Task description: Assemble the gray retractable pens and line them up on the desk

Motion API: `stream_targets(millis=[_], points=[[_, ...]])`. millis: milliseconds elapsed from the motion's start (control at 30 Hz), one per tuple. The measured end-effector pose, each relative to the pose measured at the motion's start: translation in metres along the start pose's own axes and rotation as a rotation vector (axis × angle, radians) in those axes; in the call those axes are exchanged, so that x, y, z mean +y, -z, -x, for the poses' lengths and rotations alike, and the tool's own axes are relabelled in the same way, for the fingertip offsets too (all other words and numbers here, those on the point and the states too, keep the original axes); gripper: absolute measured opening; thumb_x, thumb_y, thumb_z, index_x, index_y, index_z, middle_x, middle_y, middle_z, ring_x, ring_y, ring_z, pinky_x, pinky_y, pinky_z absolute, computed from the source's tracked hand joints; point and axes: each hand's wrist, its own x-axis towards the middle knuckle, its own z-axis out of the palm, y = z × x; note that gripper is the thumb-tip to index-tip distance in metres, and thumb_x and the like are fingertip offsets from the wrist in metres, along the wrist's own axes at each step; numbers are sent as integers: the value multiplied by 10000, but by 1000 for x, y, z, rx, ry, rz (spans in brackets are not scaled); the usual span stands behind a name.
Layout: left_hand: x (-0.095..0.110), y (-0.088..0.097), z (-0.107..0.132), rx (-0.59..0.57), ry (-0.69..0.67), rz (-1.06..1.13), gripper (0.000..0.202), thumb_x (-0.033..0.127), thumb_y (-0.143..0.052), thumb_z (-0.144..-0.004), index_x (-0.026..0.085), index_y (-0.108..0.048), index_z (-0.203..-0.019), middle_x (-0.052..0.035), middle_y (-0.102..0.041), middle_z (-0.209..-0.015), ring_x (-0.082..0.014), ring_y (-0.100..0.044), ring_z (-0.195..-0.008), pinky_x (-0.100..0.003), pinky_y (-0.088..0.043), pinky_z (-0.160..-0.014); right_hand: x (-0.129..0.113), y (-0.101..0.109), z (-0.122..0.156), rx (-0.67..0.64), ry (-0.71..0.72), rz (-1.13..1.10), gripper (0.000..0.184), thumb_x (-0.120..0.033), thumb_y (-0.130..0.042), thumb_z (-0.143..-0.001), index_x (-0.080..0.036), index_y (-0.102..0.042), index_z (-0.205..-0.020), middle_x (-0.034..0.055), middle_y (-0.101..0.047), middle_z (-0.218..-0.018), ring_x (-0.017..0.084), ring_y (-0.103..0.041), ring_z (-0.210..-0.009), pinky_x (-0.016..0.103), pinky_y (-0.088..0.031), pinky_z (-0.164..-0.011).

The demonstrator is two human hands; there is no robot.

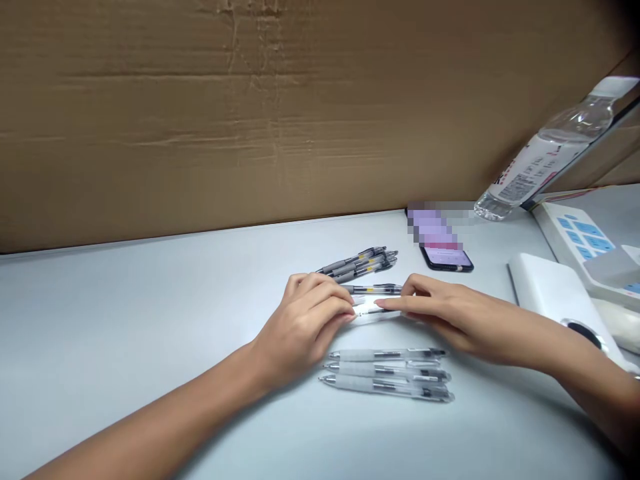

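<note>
Centrally, left hand [317, 317] and right hand [435, 303] pinch a pale pen [370, 311] toward opposite ends, apparently to steady it | far: dark-gripped pens [350, 267] bunched together | near: three clear pens [390, 369] roughly parallel on the worktop [125, 333], likely kept apart by kind

Brown creased cardboard panel [200, 133]; clear plastic bottle [545, 159], white cap [614, 87]; black-edged smartphone [440, 243], screen [447, 256] glows purple; white rounded plastic device [550, 293]; white-and-blue power strip [580, 235].
</note>
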Motion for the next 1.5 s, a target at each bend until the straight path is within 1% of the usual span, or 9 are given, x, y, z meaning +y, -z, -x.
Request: stream_targets(millis=[200,367,500,633,733,867,1033,1333,1500], points=[[1,0,0,22,-41,19,102,110,-557,-914,189,-620,-896,-24,-720,-958,-176,-596,-939,-352,-400,-867,-4,-2,-3,-36,17,-18,499,-183,-392,-968,-415,-430,-1408,36,-531,-963,168,-564,-772,296,-485,-728],[-1,0,0,106,-113,31,117,111,-546,-920,197,-626,-919,-22,-694,-825,-165,-612,-845,-339,-439,-812,-11,-8,-5,-12,45,-73,491,-161,-389,-967,-384,-434,-1402,37,-543,-975,171,-575,-821,293,-485,-749],[-2,2,0,139,-159,78,185,241,-648,-891,211,-579,-1061,-35,-697,-917,-179,-612,-895,-337,-460,-825,-17,-10,-8,2,74,-161,427,-199,-411,-977,-348,-479,-1372,45,-560,-1014,177,-579,-887,295,-484,-788],[-2,4,0,136,-14,22,298,442,-626,-884,204,-560,-1051,-50,-675,-944,-202,-583,-902,-367,-432,-823,-15,-6,-8,55,87,-212,390,-203,-405,-983,-302,-520,-1342,56,-583,-1020,180,-579,-927,302,-483,-821],[-3,3,-1,36,139,-113,230,436,-607,-895,207,-598,-915,-39,-647,-892,-213,-543,-869,-380,-381,-784,-9,1,-6,110,60,-176,367,-223,-404,-981,-280,-555,-1311,64,-606,-993,190,-589,-904,313,-492,-794],[-5,0,0,-74,257,-207,140,345,-608,-899,206,-606,-887,-30,-621,-907,-215,-509,-872,-385,-345,-780,2,8,-3,137,0,-79,351,-260,-416,-977,-280,-593,-1279,78,-624,-1011,210,-602,-898,337,-499,-770],[-5,-1,1,-45,275,-150,122,274,-516,-952,201,-584,-882,-27,-613,-902,-200,-504,-860,-374,-336,-767,8,10,-1,133,-58,-27,350,-293,-396,-987,-284,-582,-1282,77,-612,-1025,216,-599,-909,356,-497,-785],[-6,1,0,4,299,-55,138,286,-492,-972,212,-589,-907,-26,-629,-932,-199,-509,-912,-371,-337,-811,8,6,-1,162,-11,-17,338,-285,-405,-988,-309,-554,-1290,65,-591,-1027,207,-594,-906,332,-486,-776],[-5,0,1,7,231,-45,118,258,-511,-966,197,-579,-889,0,-661,-856,-179,-525,-846,-367,-314,-821,5,3,-2,169,25,12,362,-224,-406,-977,-300,-554,-1299,70,-583,-1007,197,-594,-880,308,-491,-737]])
